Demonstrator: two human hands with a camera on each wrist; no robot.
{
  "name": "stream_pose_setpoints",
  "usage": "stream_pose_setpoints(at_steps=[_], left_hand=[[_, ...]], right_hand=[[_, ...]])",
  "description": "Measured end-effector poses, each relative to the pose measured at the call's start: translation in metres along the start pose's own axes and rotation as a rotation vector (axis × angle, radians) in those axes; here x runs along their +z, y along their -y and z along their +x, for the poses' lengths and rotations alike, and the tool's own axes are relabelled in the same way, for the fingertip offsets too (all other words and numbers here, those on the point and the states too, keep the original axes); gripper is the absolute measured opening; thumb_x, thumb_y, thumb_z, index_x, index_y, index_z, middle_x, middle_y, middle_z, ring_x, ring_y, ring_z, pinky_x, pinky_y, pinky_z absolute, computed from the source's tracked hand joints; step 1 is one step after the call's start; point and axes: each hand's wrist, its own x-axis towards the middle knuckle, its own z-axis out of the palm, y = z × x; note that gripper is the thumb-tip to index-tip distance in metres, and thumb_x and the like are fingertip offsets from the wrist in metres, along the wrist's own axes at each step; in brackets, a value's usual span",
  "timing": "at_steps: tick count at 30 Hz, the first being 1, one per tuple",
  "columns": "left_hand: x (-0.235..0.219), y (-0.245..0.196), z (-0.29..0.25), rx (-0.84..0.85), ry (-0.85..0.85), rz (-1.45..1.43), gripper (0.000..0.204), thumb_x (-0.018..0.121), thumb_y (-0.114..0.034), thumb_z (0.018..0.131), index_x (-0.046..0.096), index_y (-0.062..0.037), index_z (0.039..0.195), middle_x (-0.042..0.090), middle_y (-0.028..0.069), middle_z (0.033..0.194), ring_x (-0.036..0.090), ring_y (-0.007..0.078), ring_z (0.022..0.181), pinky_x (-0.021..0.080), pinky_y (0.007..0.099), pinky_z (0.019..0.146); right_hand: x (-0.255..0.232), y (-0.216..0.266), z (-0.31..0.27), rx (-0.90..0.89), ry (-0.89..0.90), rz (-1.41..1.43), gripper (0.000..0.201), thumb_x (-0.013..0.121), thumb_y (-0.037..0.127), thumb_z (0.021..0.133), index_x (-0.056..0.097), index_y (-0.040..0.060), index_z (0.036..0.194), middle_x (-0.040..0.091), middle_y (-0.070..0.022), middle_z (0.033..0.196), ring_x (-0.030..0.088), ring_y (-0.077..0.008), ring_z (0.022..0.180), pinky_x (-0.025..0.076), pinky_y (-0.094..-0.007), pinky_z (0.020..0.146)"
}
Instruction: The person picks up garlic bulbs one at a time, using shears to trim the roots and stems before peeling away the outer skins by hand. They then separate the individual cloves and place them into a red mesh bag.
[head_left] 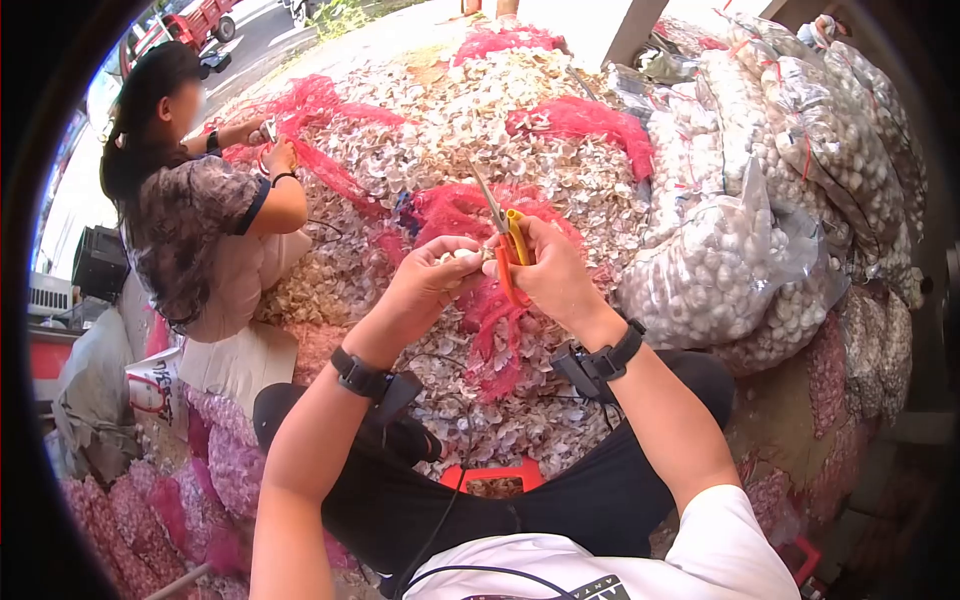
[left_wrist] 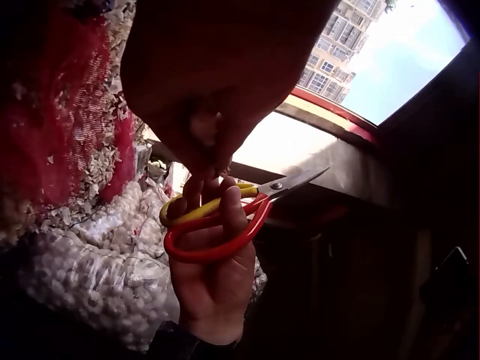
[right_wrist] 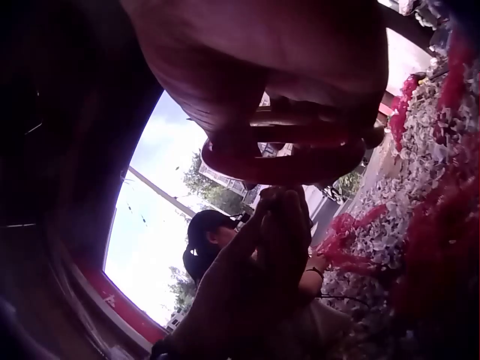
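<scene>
My right hand (head_left: 553, 275) grips a pair of scissors (head_left: 503, 232), with one red handle and one yellow. Their blades point up and away from me in the head view, and in the left wrist view the scissors (left_wrist: 217, 217) lie across the fingers of that hand. Close beside it, my left hand (head_left: 430, 285) holds small pale garlic (head_left: 447, 257) in curled fingers, mostly hidden by them. The fingertips of both hands meet near the red handle. Below them lie red mesh netting (head_left: 490, 340) and a wide heap of garlic skins and trimmings (head_left: 440, 150).
At the left another person (head_left: 200, 200) sits working over red netting with both hands. Large clear bags of garlic bulbs (head_left: 700, 270) are piled at the right. Filled pinkish mesh sacks (head_left: 130, 520) lie at the lower left. Between my legs shows a red stool (head_left: 490, 475).
</scene>
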Motion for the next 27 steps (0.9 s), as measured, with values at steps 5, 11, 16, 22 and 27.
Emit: stream_pose_setpoints(at_steps=[5, 11, 16, 22, 27], left_hand=[[-0.004, -0.003, -0.001, -0.059, -0.014, -0.076, 0.027, 0.058, -0.018, 0.101, 0.060, -0.0017, 0.121, 0.067, 0.0038, 0.109, 0.065, 0.0123, 0.102, 0.055, 0.0264, 0.090], [0.003, -0.012, -0.003, -0.010, -0.042, -0.195, 0.033, 0.056, -0.016, 0.101, 0.056, 0.0007, 0.130, 0.065, 0.0122, 0.124, 0.065, 0.0175, 0.111, 0.055, 0.0256, 0.094], [0.003, -0.009, -0.001, -0.049, -0.090, -0.091, 0.029, 0.058, -0.016, 0.100, 0.059, 0.0006, 0.124, 0.065, 0.0109, 0.125, 0.067, 0.0167, 0.105, 0.056, 0.0241, 0.088], [-0.014, 0.016, 0.011, -0.041, -0.050, -0.009, 0.024, 0.060, -0.017, 0.099, 0.064, -0.0019, 0.118, 0.067, 0.0074, 0.119, 0.068, 0.0132, 0.096, 0.056, 0.0235, 0.084], [0.007, 0.002, 0.002, -0.042, -0.068, -0.103, 0.021, 0.064, -0.015, 0.097, 0.065, -0.0040, 0.115, 0.069, 0.0046, 0.110, 0.067, 0.0114, 0.096, 0.055, 0.0245, 0.083]], right_hand=[[0.000, -0.014, 0.010, 0.008, -0.038, 0.323, 0.025, 0.072, 0.004, 0.087, 0.058, 0.0001, 0.107, 0.065, -0.0051, 0.094, 0.063, -0.0110, 0.083, 0.052, -0.0242, 0.073], [-0.026, -0.005, 0.024, -0.066, -0.385, 0.716, 0.020, 0.063, 0.000, 0.091, 0.052, 0.0007, 0.108, 0.066, -0.0128, 0.105, 0.066, -0.0161, 0.085, 0.057, -0.0274, 0.076], [-0.011, -0.012, 0.012, -0.048, -0.257, 0.366, 0.018, 0.066, 0.003, 0.092, 0.055, 0.0021, 0.106, 0.067, -0.0093, 0.105, 0.064, -0.0124, 0.085, 0.055, -0.0263, 0.075], [0.006, -0.007, -0.001, -0.024, -0.008, 0.231, 0.018, 0.071, 0.002, 0.089, 0.058, 0.0028, 0.102, 0.066, -0.0065, 0.101, 0.063, -0.0112, 0.088, 0.052, -0.0246, 0.079], [0.000, -0.027, 0.008, -0.047, -0.056, 0.252, 0.020, 0.073, 0.003, 0.088, 0.059, 0.0027, 0.102, 0.064, -0.0024, 0.092, 0.060, -0.0081, 0.082, 0.051, -0.0225, 0.074]])
